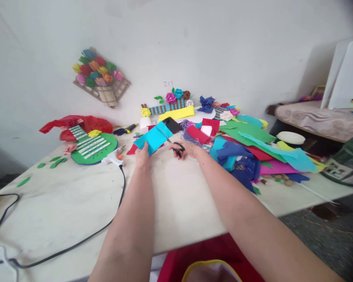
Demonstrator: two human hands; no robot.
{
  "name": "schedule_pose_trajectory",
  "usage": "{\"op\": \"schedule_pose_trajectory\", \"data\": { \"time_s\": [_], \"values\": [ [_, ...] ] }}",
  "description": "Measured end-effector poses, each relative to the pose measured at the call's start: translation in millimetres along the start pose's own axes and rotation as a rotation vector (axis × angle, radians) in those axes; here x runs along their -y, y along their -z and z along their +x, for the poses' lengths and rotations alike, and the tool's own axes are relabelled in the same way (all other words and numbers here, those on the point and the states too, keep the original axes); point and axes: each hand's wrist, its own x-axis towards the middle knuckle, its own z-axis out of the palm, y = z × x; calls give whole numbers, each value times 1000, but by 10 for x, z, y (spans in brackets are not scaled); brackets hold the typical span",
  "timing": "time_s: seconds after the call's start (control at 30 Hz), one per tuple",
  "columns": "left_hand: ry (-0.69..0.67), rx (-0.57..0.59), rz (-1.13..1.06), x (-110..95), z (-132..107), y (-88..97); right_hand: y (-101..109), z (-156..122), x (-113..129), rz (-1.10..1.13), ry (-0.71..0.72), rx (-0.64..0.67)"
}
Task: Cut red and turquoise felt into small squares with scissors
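Note:
A bright blue sheet of paper (153,140) is pinched at its lower left part by my left hand (142,156), with the thumb on top. Black-handled scissors (179,149) are in my right hand (186,150), fingers through the loops. Their blades point up and left and lie over the right end of the blue sheet. Whether the blades are cutting into the paper I cannot tell. Under the sheet, red paper (132,149) peeks out, and a black phone (172,125) lies just behind it.
On the left are a green guitar-shaped craft (97,150), a white glue gun (113,158) with its black cord (101,231), and green paper leaves (58,162). Coloured paper sheets (247,131) pile up on the right, beside a glass jar (347,164). Paper flowers (171,98) stand against the wall.

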Motion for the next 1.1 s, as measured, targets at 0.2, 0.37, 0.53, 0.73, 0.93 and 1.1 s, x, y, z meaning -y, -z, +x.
{"op": "schedule_pose_trajectory", "data": {
  "time_s": [0.2,0.37,0.53,0.73,0.93,1.1],
  "values": [
    [6,18,-53,-20,-9,11,-5,-6,19,0,-15,-1],
    [8,3,-51,-19,-9,8,-12,3,12,-2,-19,-7],
    [8,-9,-20,-36,-22,9,-26,-11,32,-7,-16,-11],
    [-12,9,-21,5,8,9,-44,-37,65,-8,-18,-17],
    [-19,33,-14,70,62,0,-33,-14,38,-21,-16,-18],
    [-3,-4,-33,87,75,-7,-18,20,-9,-30,17,-20]
  ]
}}
